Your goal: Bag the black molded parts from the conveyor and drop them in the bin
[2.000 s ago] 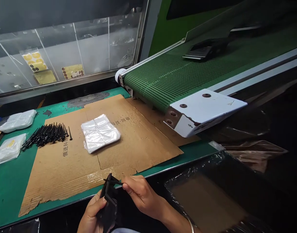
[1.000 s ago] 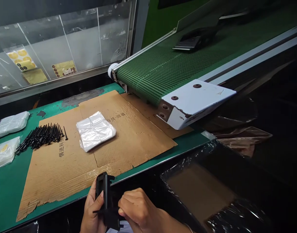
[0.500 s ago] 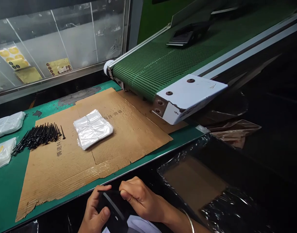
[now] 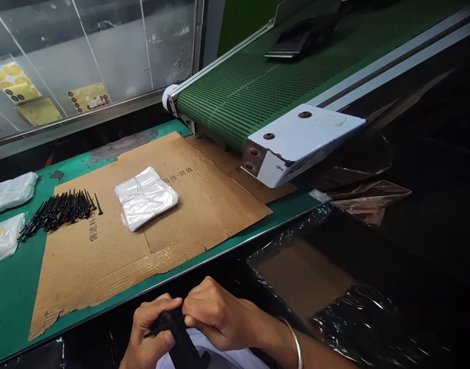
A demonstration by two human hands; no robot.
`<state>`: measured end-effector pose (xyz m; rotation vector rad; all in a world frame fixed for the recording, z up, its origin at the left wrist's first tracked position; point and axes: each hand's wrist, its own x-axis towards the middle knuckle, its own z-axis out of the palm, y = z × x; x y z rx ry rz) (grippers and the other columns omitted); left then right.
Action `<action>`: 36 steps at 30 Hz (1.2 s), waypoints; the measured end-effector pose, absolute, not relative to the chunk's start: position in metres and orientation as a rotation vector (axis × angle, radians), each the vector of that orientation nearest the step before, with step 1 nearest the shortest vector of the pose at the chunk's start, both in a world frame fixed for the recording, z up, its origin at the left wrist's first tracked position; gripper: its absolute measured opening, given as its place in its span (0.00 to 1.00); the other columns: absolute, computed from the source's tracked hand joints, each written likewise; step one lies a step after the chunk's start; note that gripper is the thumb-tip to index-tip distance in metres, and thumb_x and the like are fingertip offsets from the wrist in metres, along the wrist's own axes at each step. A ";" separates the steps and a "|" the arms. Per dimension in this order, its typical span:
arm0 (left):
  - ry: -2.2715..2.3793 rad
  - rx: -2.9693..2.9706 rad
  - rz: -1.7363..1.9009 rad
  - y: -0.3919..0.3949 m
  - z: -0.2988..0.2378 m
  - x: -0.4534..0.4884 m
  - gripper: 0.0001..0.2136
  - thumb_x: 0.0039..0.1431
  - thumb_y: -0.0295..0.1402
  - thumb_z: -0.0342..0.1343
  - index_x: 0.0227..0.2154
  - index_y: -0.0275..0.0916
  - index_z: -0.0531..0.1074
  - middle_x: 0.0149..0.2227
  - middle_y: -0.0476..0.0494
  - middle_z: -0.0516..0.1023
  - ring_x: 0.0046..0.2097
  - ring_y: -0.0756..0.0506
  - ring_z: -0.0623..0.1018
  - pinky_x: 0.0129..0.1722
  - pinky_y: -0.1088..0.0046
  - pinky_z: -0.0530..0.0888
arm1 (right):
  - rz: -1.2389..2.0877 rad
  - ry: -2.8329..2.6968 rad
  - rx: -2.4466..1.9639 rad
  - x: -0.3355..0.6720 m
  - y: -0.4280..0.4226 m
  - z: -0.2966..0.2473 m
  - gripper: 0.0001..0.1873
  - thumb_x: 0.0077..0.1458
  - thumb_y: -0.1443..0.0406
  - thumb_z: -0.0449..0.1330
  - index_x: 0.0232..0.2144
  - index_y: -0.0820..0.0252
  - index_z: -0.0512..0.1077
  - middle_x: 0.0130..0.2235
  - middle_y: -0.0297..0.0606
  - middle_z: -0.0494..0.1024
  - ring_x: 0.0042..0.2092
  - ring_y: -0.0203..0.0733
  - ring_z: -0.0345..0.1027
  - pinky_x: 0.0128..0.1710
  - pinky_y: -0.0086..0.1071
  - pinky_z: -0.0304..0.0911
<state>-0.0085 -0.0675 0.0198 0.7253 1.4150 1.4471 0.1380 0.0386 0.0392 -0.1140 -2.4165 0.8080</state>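
Observation:
Both of my hands meet low in the view, below the table's front edge. My left hand (image 4: pixel 148 335) is wrapped round a black plastic part (image 4: pixel 181 341), thumb on top. My right hand (image 4: pixel 212 315), a bangle on its wrist, is closed in a pinch on the top of the same part, where a thin black pin sticks out to the left. A pile of thin black pins (image 4: pixel 58 211) lies far left on the table. A stack of clear plastic bags (image 4: pixel 146 197) rests on the brown cardboard sheet (image 4: pixel 204 210).
A green conveyor belt (image 4: pixel 238 97) with a white end bracket (image 4: pixel 296 146) overhangs the green table (image 4: pixel 12 292); a black part (image 4: pixel 296 41) rides on it. A box lined with dark plastic film (image 4: pixel 307 277) stands at lower right. White bags (image 4: pixel 8 192) lie at far left.
The black part stood upright in my left hand, then was turned down and lowered. My right hand has closed in over its top; both hands now press together on it.

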 end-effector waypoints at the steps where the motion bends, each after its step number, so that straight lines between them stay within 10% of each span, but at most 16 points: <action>1: 1.443 0.721 1.441 -0.069 0.018 -0.010 0.18 0.31 0.45 0.67 0.28 0.42 0.80 0.23 0.43 0.73 0.38 0.38 0.70 0.42 0.68 0.64 | 0.821 -2.420 -0.084 0.139 0.038 0.039 0.23 0.64 0.63 0.35 0.18 0.57 0.56 0.16 0.30 0.59 0.19 0.34 0.50 0.19 0.29 0.48; 12: 1.361 0.665 1.510 -0.065 0.015 -0.025 0.15 0.32 0.34 0.69 0.29 0.39 0.79 0.30 0.41 0.76 0.39 0.39 0.70 0.41 0.68 0.64 | 1.000 -2.348 -0.124 0.161 0.028 0.039 0.26 0.65 0.59 0.32 0.20 0.58 0.60 0.17 0.31 0.63 0.19 0.32 0.54 0.21 0.28 0.52; 18: 1.310 1.119 1.307 -0.043 0.041 -0.021 0.14 0.42 0.29 0.64 0.36 0.40 0.78 0.27 0.44 0.71 0.31 0.45 0.67 0.33 0.72 0.64 | 1.165 -2.291 -0.493 0.150 0.027 0.043 0.34 0.54 0.40 0.37 0.25 0.62 0.64 0.17 0.27 0.58 0.18 0.30 0.51 0.19 0.26 0.51; 24: 1.381 0.353 1.871 -0.028 0.037 0.008 0.30 0.39 0.30 0.67 0.49 0.50 0.66 0.46 0.47 0.72 0.49 0.46 0.69 0.50 0.74 0.60 | 0.912 -2.081 -0.653 0.135 0.024 0.037 0.19 0.60 0.54 0.44 0.24 0.60 0.61 0.18 0.27 0.57 0.19 0.31 0.52 0.19 0.26 0.51; 31: 0.907 -0.243 1.628 -0.025 0.031 0.007 0.10 0.39 0.34 0.66 0.26 0.37 0.74 0.22 0.51 0.75 0.21 0.53 0.72 0.20 0.80 0.69 | 0.904 -2.199 -0.575 0.132 0.007 0.036 0.26 0.62 0.51 0.37 0.33 0.62 0.67 0.29 0.41 0.74 0.31 0.40 0.69 0.32 0.30 0.64; 36: 1.056 -0.073 1.637 -0.030 0.035 0.006 0.22 0.38 0.30 0.68 0.40 0.42 0.72 0.23 0.52 0.74 0.21 0.55 0.71 0.20 0.85 0.69 | 0.875 -2.238 -0.588 0.146 0.022 0.045 0.20 0.65 0.63 0.35 0.28 0.60 0.62 0.24 0.35 0.68 0.27 0.35 0.63 0.29 0.28 0.59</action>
